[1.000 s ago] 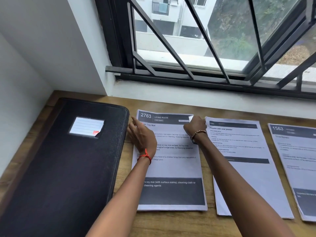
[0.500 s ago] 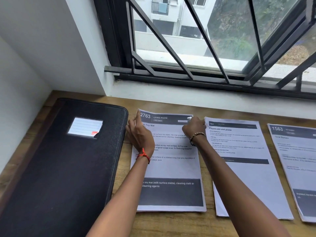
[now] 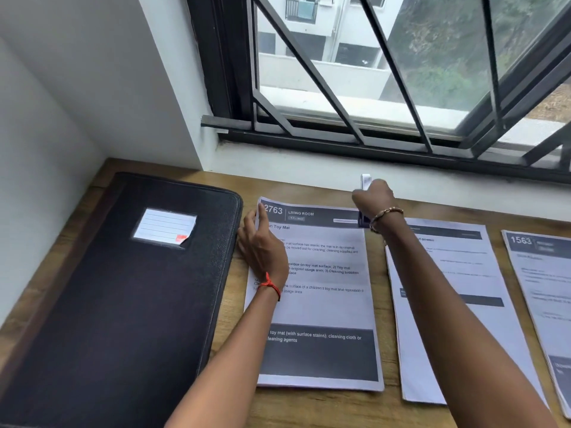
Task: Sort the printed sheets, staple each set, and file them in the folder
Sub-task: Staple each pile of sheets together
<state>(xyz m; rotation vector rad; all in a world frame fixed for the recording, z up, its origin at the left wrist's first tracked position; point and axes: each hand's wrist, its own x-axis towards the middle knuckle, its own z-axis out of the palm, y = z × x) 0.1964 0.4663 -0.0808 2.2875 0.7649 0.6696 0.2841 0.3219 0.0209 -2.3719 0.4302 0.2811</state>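
Observation:
The set of printed sheets headed 2763 (image 3: 321,304) lies flat on the wooden desk (image 3: 309,409). My left hand (image 3: 262,251) rests on the set's left edge, with a finger stretched up to its slightly raised top left corner. Just beyond the set's top right corner, my right hand (image 3: 372,196) is lifted and grips a small silvery stapler (image 3: 366,181), most of it hidden in the fist. A closed black zip folder (image 3: 117,304) with a label pocket lies to the left, close to the sheets.
A second set of sheets (image 3: 457,304) lies under my right forearm. A third set, headed 1563 (image 3: 543,288), is at the right edge. White walls close the desk at the left and back, under a barred window (image 3: 370,88).
My right hand has come up off the top right corner of the 2763 set and moved toward the wall with the stapler. My left hand has stayed at the top left corner.

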